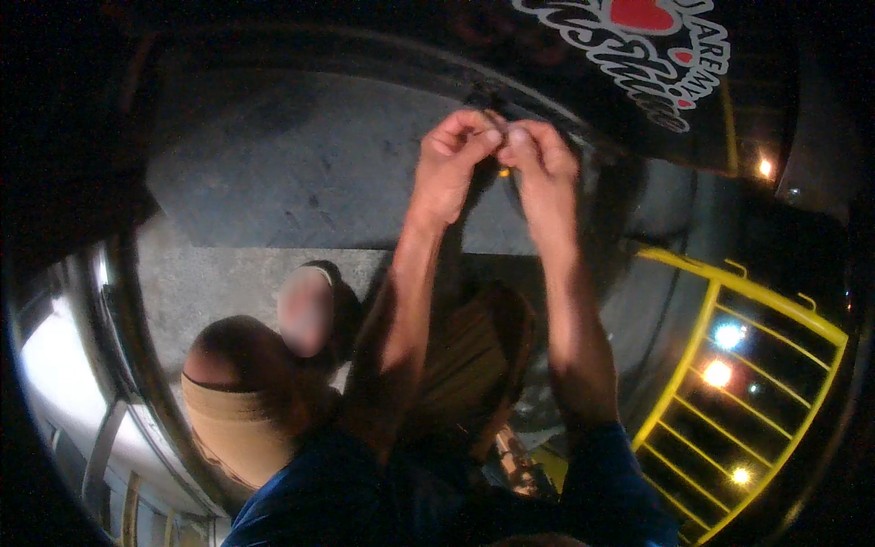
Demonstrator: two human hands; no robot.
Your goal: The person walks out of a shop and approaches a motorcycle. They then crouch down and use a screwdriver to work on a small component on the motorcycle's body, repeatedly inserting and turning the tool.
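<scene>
- Dim scene, black toward the rim
- Lamps (717, 373) glare through the yellow railing (775, 296)
- White glare at lower left
- Fisheye bends straight edges

Head view: fisheye lens on the person's head, looking steeply down from left of the yellow railing (679, 357).
Left hand (456, 150), right hand (547, 164): ahead of the lens at close range, left of the railing.
Sleeves (314, 497): nearest the lens, left of the railing.
Floor (214, 284): seen from overhead, left of the railing, beyond the hands.
</scene>
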